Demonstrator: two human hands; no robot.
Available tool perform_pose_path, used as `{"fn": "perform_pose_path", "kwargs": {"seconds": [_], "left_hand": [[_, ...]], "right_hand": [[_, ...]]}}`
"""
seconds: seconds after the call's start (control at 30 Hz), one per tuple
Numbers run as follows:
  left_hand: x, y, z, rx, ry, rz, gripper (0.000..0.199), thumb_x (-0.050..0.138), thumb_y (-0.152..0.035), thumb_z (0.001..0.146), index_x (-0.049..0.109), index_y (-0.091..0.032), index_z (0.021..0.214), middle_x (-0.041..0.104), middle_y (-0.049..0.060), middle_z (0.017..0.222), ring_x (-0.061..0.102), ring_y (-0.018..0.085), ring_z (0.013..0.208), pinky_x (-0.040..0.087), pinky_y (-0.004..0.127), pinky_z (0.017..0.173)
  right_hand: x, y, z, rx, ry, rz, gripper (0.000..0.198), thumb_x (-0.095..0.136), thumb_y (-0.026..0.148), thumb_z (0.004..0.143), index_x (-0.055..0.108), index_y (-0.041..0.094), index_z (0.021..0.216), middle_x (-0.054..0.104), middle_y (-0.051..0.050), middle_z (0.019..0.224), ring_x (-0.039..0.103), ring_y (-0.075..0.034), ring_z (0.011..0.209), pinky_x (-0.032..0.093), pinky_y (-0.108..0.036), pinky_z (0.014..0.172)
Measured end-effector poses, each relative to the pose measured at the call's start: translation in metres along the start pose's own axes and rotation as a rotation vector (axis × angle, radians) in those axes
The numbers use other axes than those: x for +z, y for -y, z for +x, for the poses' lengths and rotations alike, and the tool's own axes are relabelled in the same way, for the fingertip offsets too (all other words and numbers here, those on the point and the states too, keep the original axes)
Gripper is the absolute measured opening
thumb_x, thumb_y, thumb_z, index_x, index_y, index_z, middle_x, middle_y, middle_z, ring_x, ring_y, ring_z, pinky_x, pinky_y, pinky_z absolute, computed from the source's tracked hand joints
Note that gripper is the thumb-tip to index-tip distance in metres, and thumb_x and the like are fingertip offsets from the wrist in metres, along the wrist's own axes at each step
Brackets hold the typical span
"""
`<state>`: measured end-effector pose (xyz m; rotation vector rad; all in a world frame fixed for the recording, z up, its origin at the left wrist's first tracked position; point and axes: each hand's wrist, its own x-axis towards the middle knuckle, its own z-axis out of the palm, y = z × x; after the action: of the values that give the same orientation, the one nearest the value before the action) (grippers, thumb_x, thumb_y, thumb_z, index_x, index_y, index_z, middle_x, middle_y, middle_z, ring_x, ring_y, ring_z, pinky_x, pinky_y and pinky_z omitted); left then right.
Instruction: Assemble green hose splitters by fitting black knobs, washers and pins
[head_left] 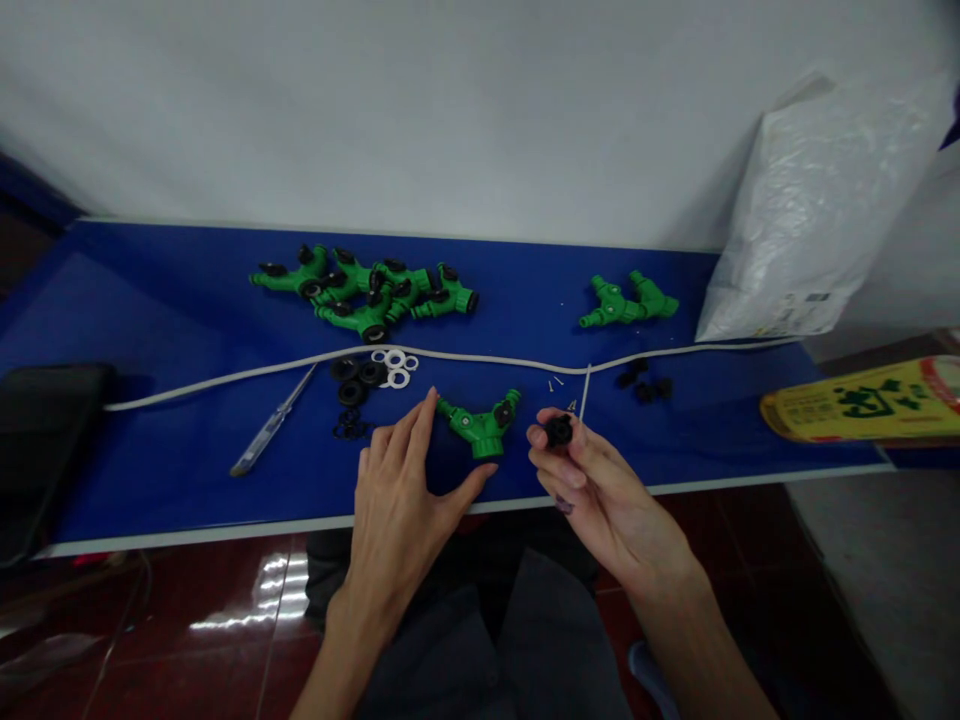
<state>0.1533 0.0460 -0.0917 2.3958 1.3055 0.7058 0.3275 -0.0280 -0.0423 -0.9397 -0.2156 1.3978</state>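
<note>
My left hand (409,490) lies with fingers spread beside a green Y-shaped hose splitter (478,428). Its index fingertip is near the splitter's left outlet and its thumb is by the wide base; whether they press on it I cannot tell. The splitter's right outlet carries a black valve knob (507,408), while the left branch has none. In my right hand (600,490), raised at the table's front edge, a small black valve knob (558,431) is pinched between the fingers. A thin white stick (586,392) sticks up behind those fingers; its lower end is hidden.
Several assembled splitters (364,295) lie at the back left, bare green ones (626,303) at the back right. Black rings (351,390), white washers (397,365), a screwdriver (271,425), screws (555,384), black knobs (645,382), a cable (487,358), a plastic bag (810,210) and a yellow package (862,400) surround them.
</note>
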Motion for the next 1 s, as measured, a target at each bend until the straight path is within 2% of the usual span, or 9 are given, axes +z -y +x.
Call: {"fn": "perform_pose_path", "kwargs": {"seconds": [0.13, 0.33, 0.43, 0.53, 0.6, 0.67, 0.73, 0.87, 1.0], "left_hand": [[0.0, -0.001, 0.0, -0.017, 0.013, 0.015, 0.08, 0.073, -0.051, 0.086, 0.041, -0.022, 0.152, 0.067, 0.011, 0.134, 0.062, 0.031, 0.108, 0.05, 0.044, 0.086], [-0.002, -0.004, -0.002, -0.046, 0.024, -0.002, 0.07, 0.075, -0.044, 0.085, 0.049, -0.023, 0.146, 0.066, 0.01, 0.136, 0.061, 0.031, 0.112, 0.048, 0.046, 0.091], [-0.003, -0.004, -0.002, -0.036, 0.017, -0.018, 0.071, 0.076, -0.043, 0.084, 0.05, -0.023, 0.146, 0.066, 0.009, 0.136, 0.061, 0.031, 0.112, 0.049, 0.046, 0.091], [-0.003, -0.003, -0.003, -0.03, 0.014, -0.02, 0.072, 0.078, -0.043, 0.084, 0.05, -0.022, 0.147, 0.066, 0.009, 0.137, 0.061, 0.03, 0.113, 0.048, 0.046, 0.092], [-0.002, -0.003, -0.004, -0.026, 0.016, -0.019, 0.073, 0.077, -0.044, 0.084, 0.05, -0.021, 0.147, 0.065, 0.009, 0.137, 0.06, 0.03, 0.113, 0.048, 0.045, 0.092], [-0.002, -0.002, -0.004, -0.019, 0.014, -0.022, 0.073, 0.077, -0.044, 0.084, 0.05, -0.02, 0.147, 0.065, 0.009, 0.138, 0.06, 0.03, 0.113, 0.048, 0.044, 0.091], [-0.002, -0.002, -0.004, -0.012, 0.01, -0.029, 0.072, 0.076, -0.044, 0.085, 0.049, -0.02, 0.148, 0.065, 0.01, 0.139, 0.059, 0.03, 0.112, 0.048, 0.043, 0.09], [-0.002, -0.001, -0.004, -0.012, 0.017, -0.041, 0.07, 0.075, -0.041, 0.085, 0.049, -0.021, 0.147, 0.065, 0.01, 0.139, 0.06, 0.03, 0.111, 0.047, 0.042, 0.089], [-0.003, -0.001, -0.005, -0.009, 0.031, -0.043, 0.072, 0.074, -0.043, 0.085, 0.047, -0.021, 0.149, 0.064, 0.01, 0.139, 0.06, 0.03, 0.111, 0.046, 0.043, 0.089]], "right_hand": [[0.004, -0.001, 0.003, -0.019, -0.012, -0.113, 0.021, 0.085, 0.037, 0.079, 0.081, 0.021, 0.092, 0.069, -0.004, 0.085, 0.037, -0.004, 0.056, 0.035, -0.015, 0.047], [0.012, -0.003, 0.005, -0.091, -0.029, -0.393, 0.02, 0.083, 0.036, 0.08, 0.081, 0.025, 0.096, 0.075, -0.006, 0.094, 0.048, -0.008, 0.06, 0.042, -0.021, 0.051], [0.013, -0.001, 0.008, -0.188, -0.07, -0.643, 0.023, 0.082, 0.036, 0.081, 0.079, 0.026, 0.102, 0.077, -0.006, 0.099, 0.058, -0.012, 0.066, 0.049, -0.025, 0.058], [0.011, 0.002, 0.014, -0.398, -0.054, -1.035, 0.021, 0.079, 0.033, 0.084, 0.078, 0.027, 0.105, 0.079, -0.004, 0.1, 0.066, -0.015, 0.073, 0.055, -0.03, 0.067], [0.009, 0.003, 0.019, -0.609, 0.018, -1.319, 0.018, 0.076, 0.026, 0.088, 0.078, 0.026, 0.105, 0.079, -0.003, 0.102, 0.071, -0.019, 0.084, 0.057, -0.036, 0.083], [0.006, 0.003, 0.024, -0.8, 0.157, -1.532, 0.02, 0.069, 0.019, 0.093, 0.077, 0.026, 0.11, 0.079, -0.003, 0.108, 0.072, -0.021, 0.096, 0.054, -0.041, 0.096], [0.003, 0.002, 0.028, -0.913, 0.298, -1.66, 0.026, 0.06, 0.014, 0.097, 0.074, 0.025, 0.116, 0.078, -0.004, 0.114, 0.072, -0.021, 0.102, 0.054, -0.042, 0.098], [0.0, 0.004, 0.033, -0.986, 0.429, -1.802, 0.031, 0.053, 0.013, 0.101, 0.072, 0.022, 0.123, 0.076, -0.007, 0.121, 0.07, -0.022, 0.099, 0.058, -0.04, 0.087], [-0.001, 0.007, 0.037, -0.994, 0.445, -1.875, 0.034, 0.052, 0.012, 0.1, 0.073, 0.027, 0.122, 0.074, -0.007, 0.125, 0.066, -0.021, 0.093, 0.058, -0.038, 0.079]]}}
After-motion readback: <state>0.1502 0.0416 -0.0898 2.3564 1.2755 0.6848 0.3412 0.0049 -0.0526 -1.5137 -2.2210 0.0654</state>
